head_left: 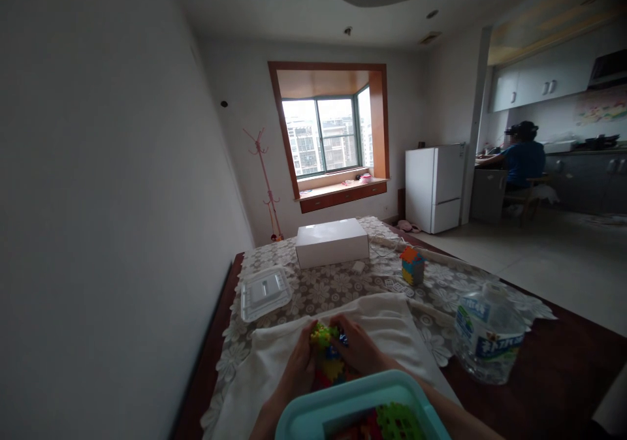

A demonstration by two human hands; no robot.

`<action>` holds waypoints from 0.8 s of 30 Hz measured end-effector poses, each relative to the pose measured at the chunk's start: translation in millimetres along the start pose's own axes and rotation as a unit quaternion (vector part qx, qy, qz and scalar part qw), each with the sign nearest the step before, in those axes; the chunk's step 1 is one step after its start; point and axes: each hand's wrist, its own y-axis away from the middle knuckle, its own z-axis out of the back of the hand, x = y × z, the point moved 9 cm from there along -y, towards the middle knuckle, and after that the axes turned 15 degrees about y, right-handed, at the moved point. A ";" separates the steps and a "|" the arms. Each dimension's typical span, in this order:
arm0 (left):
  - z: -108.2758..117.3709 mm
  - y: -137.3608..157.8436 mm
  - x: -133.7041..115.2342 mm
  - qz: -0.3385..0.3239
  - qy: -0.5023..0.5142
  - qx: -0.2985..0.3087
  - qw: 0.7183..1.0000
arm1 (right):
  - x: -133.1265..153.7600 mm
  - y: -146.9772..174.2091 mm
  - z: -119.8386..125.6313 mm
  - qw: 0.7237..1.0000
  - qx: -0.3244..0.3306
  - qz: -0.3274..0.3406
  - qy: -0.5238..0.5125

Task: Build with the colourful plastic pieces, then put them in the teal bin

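On white cloth (382, 319), both hands (300, 368) (360, 350) clasp an upright block cluster (327, 355).

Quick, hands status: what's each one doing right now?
Left hand: closed on the toy block cluster.
Right hand: closed on the same cluster.

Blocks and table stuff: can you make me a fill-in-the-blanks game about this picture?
1. Both hands hold a cluster of colorful ____ blocks.
2. The tub nearest the camera is colored ____.
3. The big water bottle stands on the person's ____ side.
4. The white box has its lid ____.

Missing words: plastic; teal; right; closed
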 end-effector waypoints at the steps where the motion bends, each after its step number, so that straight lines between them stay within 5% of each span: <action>1: -0.5 0.3 -2.4 0.005 0.001 -0.004 1.000 | -2.9 -0.4 -0.2 1.000 -0.002 -0.003 -0.006; 14: -16.3 3.2 -3.4 -0.037 -0.103 0.104 0.988 | -6.6 -3.6 -1.2 0.999 0.009 -0.014 0.044; 24: -7.9 3.0 -4.2 -0.035 -0.094 0.037 0.994 | 11.5 5.5 19.8 0.993 0.096 0.059 0.012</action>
